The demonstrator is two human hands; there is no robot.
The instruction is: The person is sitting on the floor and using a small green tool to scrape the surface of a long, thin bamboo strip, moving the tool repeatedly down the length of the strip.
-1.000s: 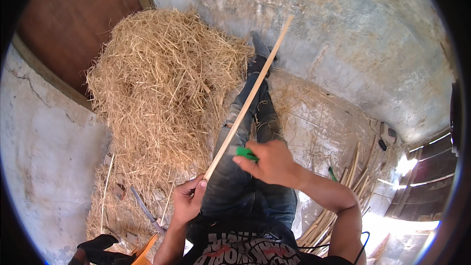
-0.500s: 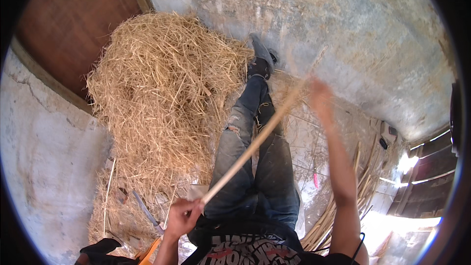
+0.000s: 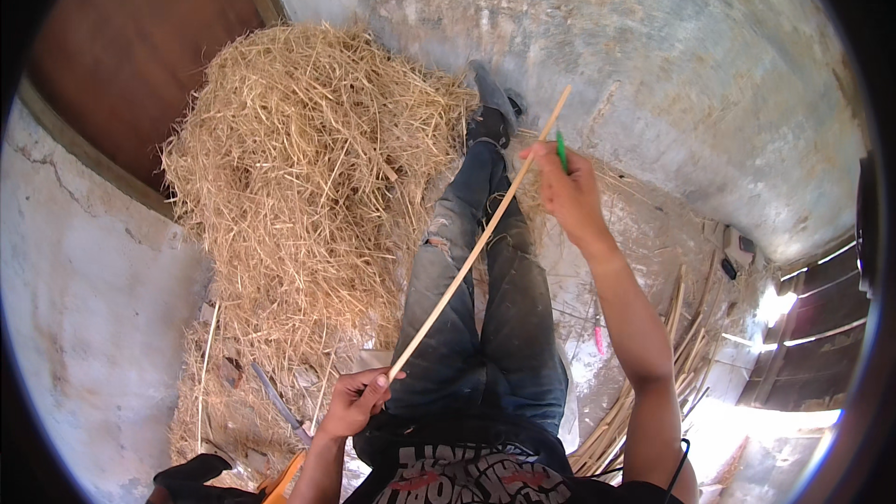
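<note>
A long, pale wooden or bamboo stick point(image 3: 481, 241) slants across my outstretched legs, its far end up and to the right. Closed around the near end is my left hand point(image 3: 353, 401), thumb on top. My right hand point(image 3: 571, 196) is near the far end, its fingertips at the stick. Between the right fingers is a slim green object point(image 3: 561, 151); it looks pen-like, but most of it is hidden in the hand.
A big heap of straw point(image 3: 289, 196) lies left of my legs. Beside it, near my left arm, is a knife point(image 3: 277, 399). Several long sticks point(image 3: 679, 364) lie to the right, near a small pink object point(image 3: 599, 340). A stained wall point(image 3: 653, 56) stands ahead.
My right hand has moved left and slightly down, onto the stick, and the green object shows clearly. The stick's far end has shifted left; my left hand keeps hold of its near end.
</note>
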